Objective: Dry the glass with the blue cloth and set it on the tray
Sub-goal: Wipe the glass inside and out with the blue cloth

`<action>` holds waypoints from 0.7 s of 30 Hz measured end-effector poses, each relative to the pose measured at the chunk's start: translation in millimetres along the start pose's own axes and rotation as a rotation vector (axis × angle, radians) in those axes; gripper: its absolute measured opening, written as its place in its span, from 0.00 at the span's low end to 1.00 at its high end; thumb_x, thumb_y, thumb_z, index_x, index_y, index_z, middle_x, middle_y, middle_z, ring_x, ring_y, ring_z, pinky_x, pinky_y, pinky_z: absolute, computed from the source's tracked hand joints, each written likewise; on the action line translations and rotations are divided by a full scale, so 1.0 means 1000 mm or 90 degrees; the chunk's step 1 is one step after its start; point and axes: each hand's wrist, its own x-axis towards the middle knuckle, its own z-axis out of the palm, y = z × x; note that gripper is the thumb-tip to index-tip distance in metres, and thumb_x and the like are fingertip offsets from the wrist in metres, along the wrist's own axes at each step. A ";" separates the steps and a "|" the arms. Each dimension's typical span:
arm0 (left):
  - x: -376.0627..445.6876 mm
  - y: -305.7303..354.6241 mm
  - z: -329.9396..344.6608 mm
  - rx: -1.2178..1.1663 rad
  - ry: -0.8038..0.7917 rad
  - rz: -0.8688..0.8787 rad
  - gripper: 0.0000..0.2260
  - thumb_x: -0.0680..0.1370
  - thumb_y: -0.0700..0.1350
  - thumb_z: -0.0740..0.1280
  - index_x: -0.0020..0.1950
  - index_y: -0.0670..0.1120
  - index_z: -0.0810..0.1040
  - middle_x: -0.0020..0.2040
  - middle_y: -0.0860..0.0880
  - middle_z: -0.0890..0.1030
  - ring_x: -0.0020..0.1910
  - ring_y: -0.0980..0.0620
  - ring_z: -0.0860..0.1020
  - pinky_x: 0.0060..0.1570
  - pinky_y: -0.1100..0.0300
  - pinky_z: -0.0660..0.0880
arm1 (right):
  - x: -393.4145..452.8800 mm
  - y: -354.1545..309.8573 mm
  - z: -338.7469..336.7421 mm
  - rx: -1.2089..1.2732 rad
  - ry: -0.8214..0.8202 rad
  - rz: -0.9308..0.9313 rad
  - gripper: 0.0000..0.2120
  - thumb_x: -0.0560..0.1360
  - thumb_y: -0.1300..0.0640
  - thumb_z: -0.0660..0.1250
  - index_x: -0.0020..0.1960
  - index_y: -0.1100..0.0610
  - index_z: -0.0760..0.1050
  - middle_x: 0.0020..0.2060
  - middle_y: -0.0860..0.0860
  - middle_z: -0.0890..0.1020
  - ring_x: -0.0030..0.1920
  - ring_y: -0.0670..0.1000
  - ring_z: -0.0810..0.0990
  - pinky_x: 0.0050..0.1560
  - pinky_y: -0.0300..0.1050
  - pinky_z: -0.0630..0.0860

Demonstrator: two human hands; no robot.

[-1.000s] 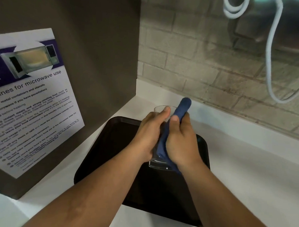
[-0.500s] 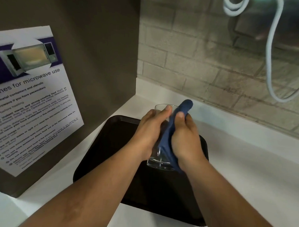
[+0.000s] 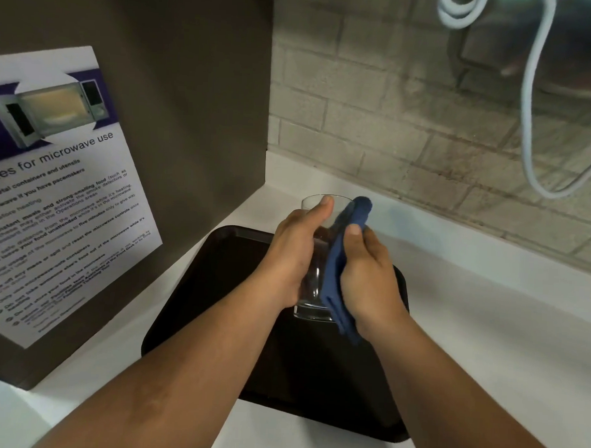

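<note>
White tabletop (image 3: 485, 333) meeting a pale brick-pattern wall (image 3: 410, 120) at the back; a dark panel (image 3: 191, 100) stands to the left of both hands and carries a printed microwave-use notice (image 3: 58, 193). A white cable (image 3: 530, 98) loops down the wall above and to the right of the hands. A black tray (image 3: 209, 294) with rounded corners lies flat on the tabletop beneath the hands, its far left corner near the panel's foot.

The glass (image 3: 312, 302), a clear straight-sided tumbler, is held upright above the tray, its thick base visible below the palms; whether the base touches the tray cannot be told. The left hand (image 3: 292, 257) has a grip round the glass's left side, thumb up at the rim. The right hand (image 3: 366, 277) grips the blue cloth (image 3: 335, 279), pressing it against the glass's right side; one cloth end stands above the rim, the other hangs below the wrist.

Bare tray surface lies nearer the viewer than the grip; bare tabletop extends to its right.
</note>
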 end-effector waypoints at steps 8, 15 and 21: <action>-0.004 -0.001 0.002 0.026 0.050 -0.021 0.24 0.77 0.68 0.68 0.61 0.50 0.79 0.52 0.45 0.88 0.47 0.45 0.89 0.40 0.54 0.82 | -0.014 0.021 -0.003 -0.029 -0.018 0.018 0.16 0.81 0.44 0.51 0.51 0.50 0.74 0.40 0.45 0.83 0.43 0.40 0.82 0.42 0.32 0.73; -0.005 0.002 0.007 0.169 0.030 -0.038 0.43 0.70 0.78 0.62 0.79 0.54 0.69 0.70 0.46 0.78 0.60 0.46 0.78 0.54 0.48 0.74 | -0.020 0.019 -0.001 -0.107 -0.005 -0.057 0.06 0.83 0.50 0.51 0.49 0.42 0.64 0.37 0.43 0.76 0.40 0.26 0.75 0.37 0.19 0.67; -0.007 -0.004 0.003 0.091 0.039 -0.056 0.38 0.73 0.74 0.67 0.70 0.48 0.78 0.63 0.44 0.84 0.59 0.44 0.83 0.51 0.50 0.78 | -0.016 0.010 0.002 -0.157 0.061 -0.131 0.12 0.82 0.46 0.50 0.51 0.49 0.69 0.37 0.45 0.80 0.40 0.34 0.79 0.38 0.27 0.72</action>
